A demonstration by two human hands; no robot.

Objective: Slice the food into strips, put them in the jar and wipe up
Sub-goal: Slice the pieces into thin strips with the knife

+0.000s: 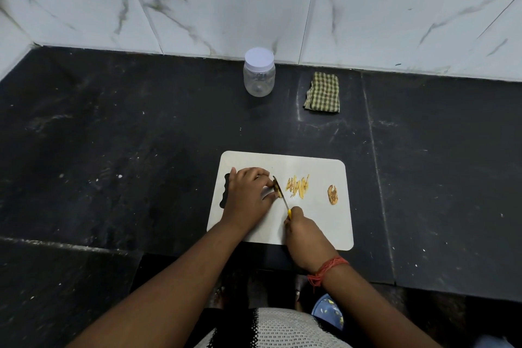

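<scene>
Gripping the knife (282,196) in your right hand (303,233), you pinch the food piece (278,193) with your left hand (248,195) on the cutting board (319,223). Cut strips (298,185) lie just beside the blade — the jar (259,72) stands lidded, well apart, near the wall.

The black stone counter (141,127) carries a white cutting board (319,223) at its front edge; a lidded jar (259,73) and folded checked cloth (323,93) sit near the back edge.

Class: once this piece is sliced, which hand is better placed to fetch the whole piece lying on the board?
Probably the left hand: it only pinches food, while the right hand grips the knife, though the whole piece lies rightward.
</scene>
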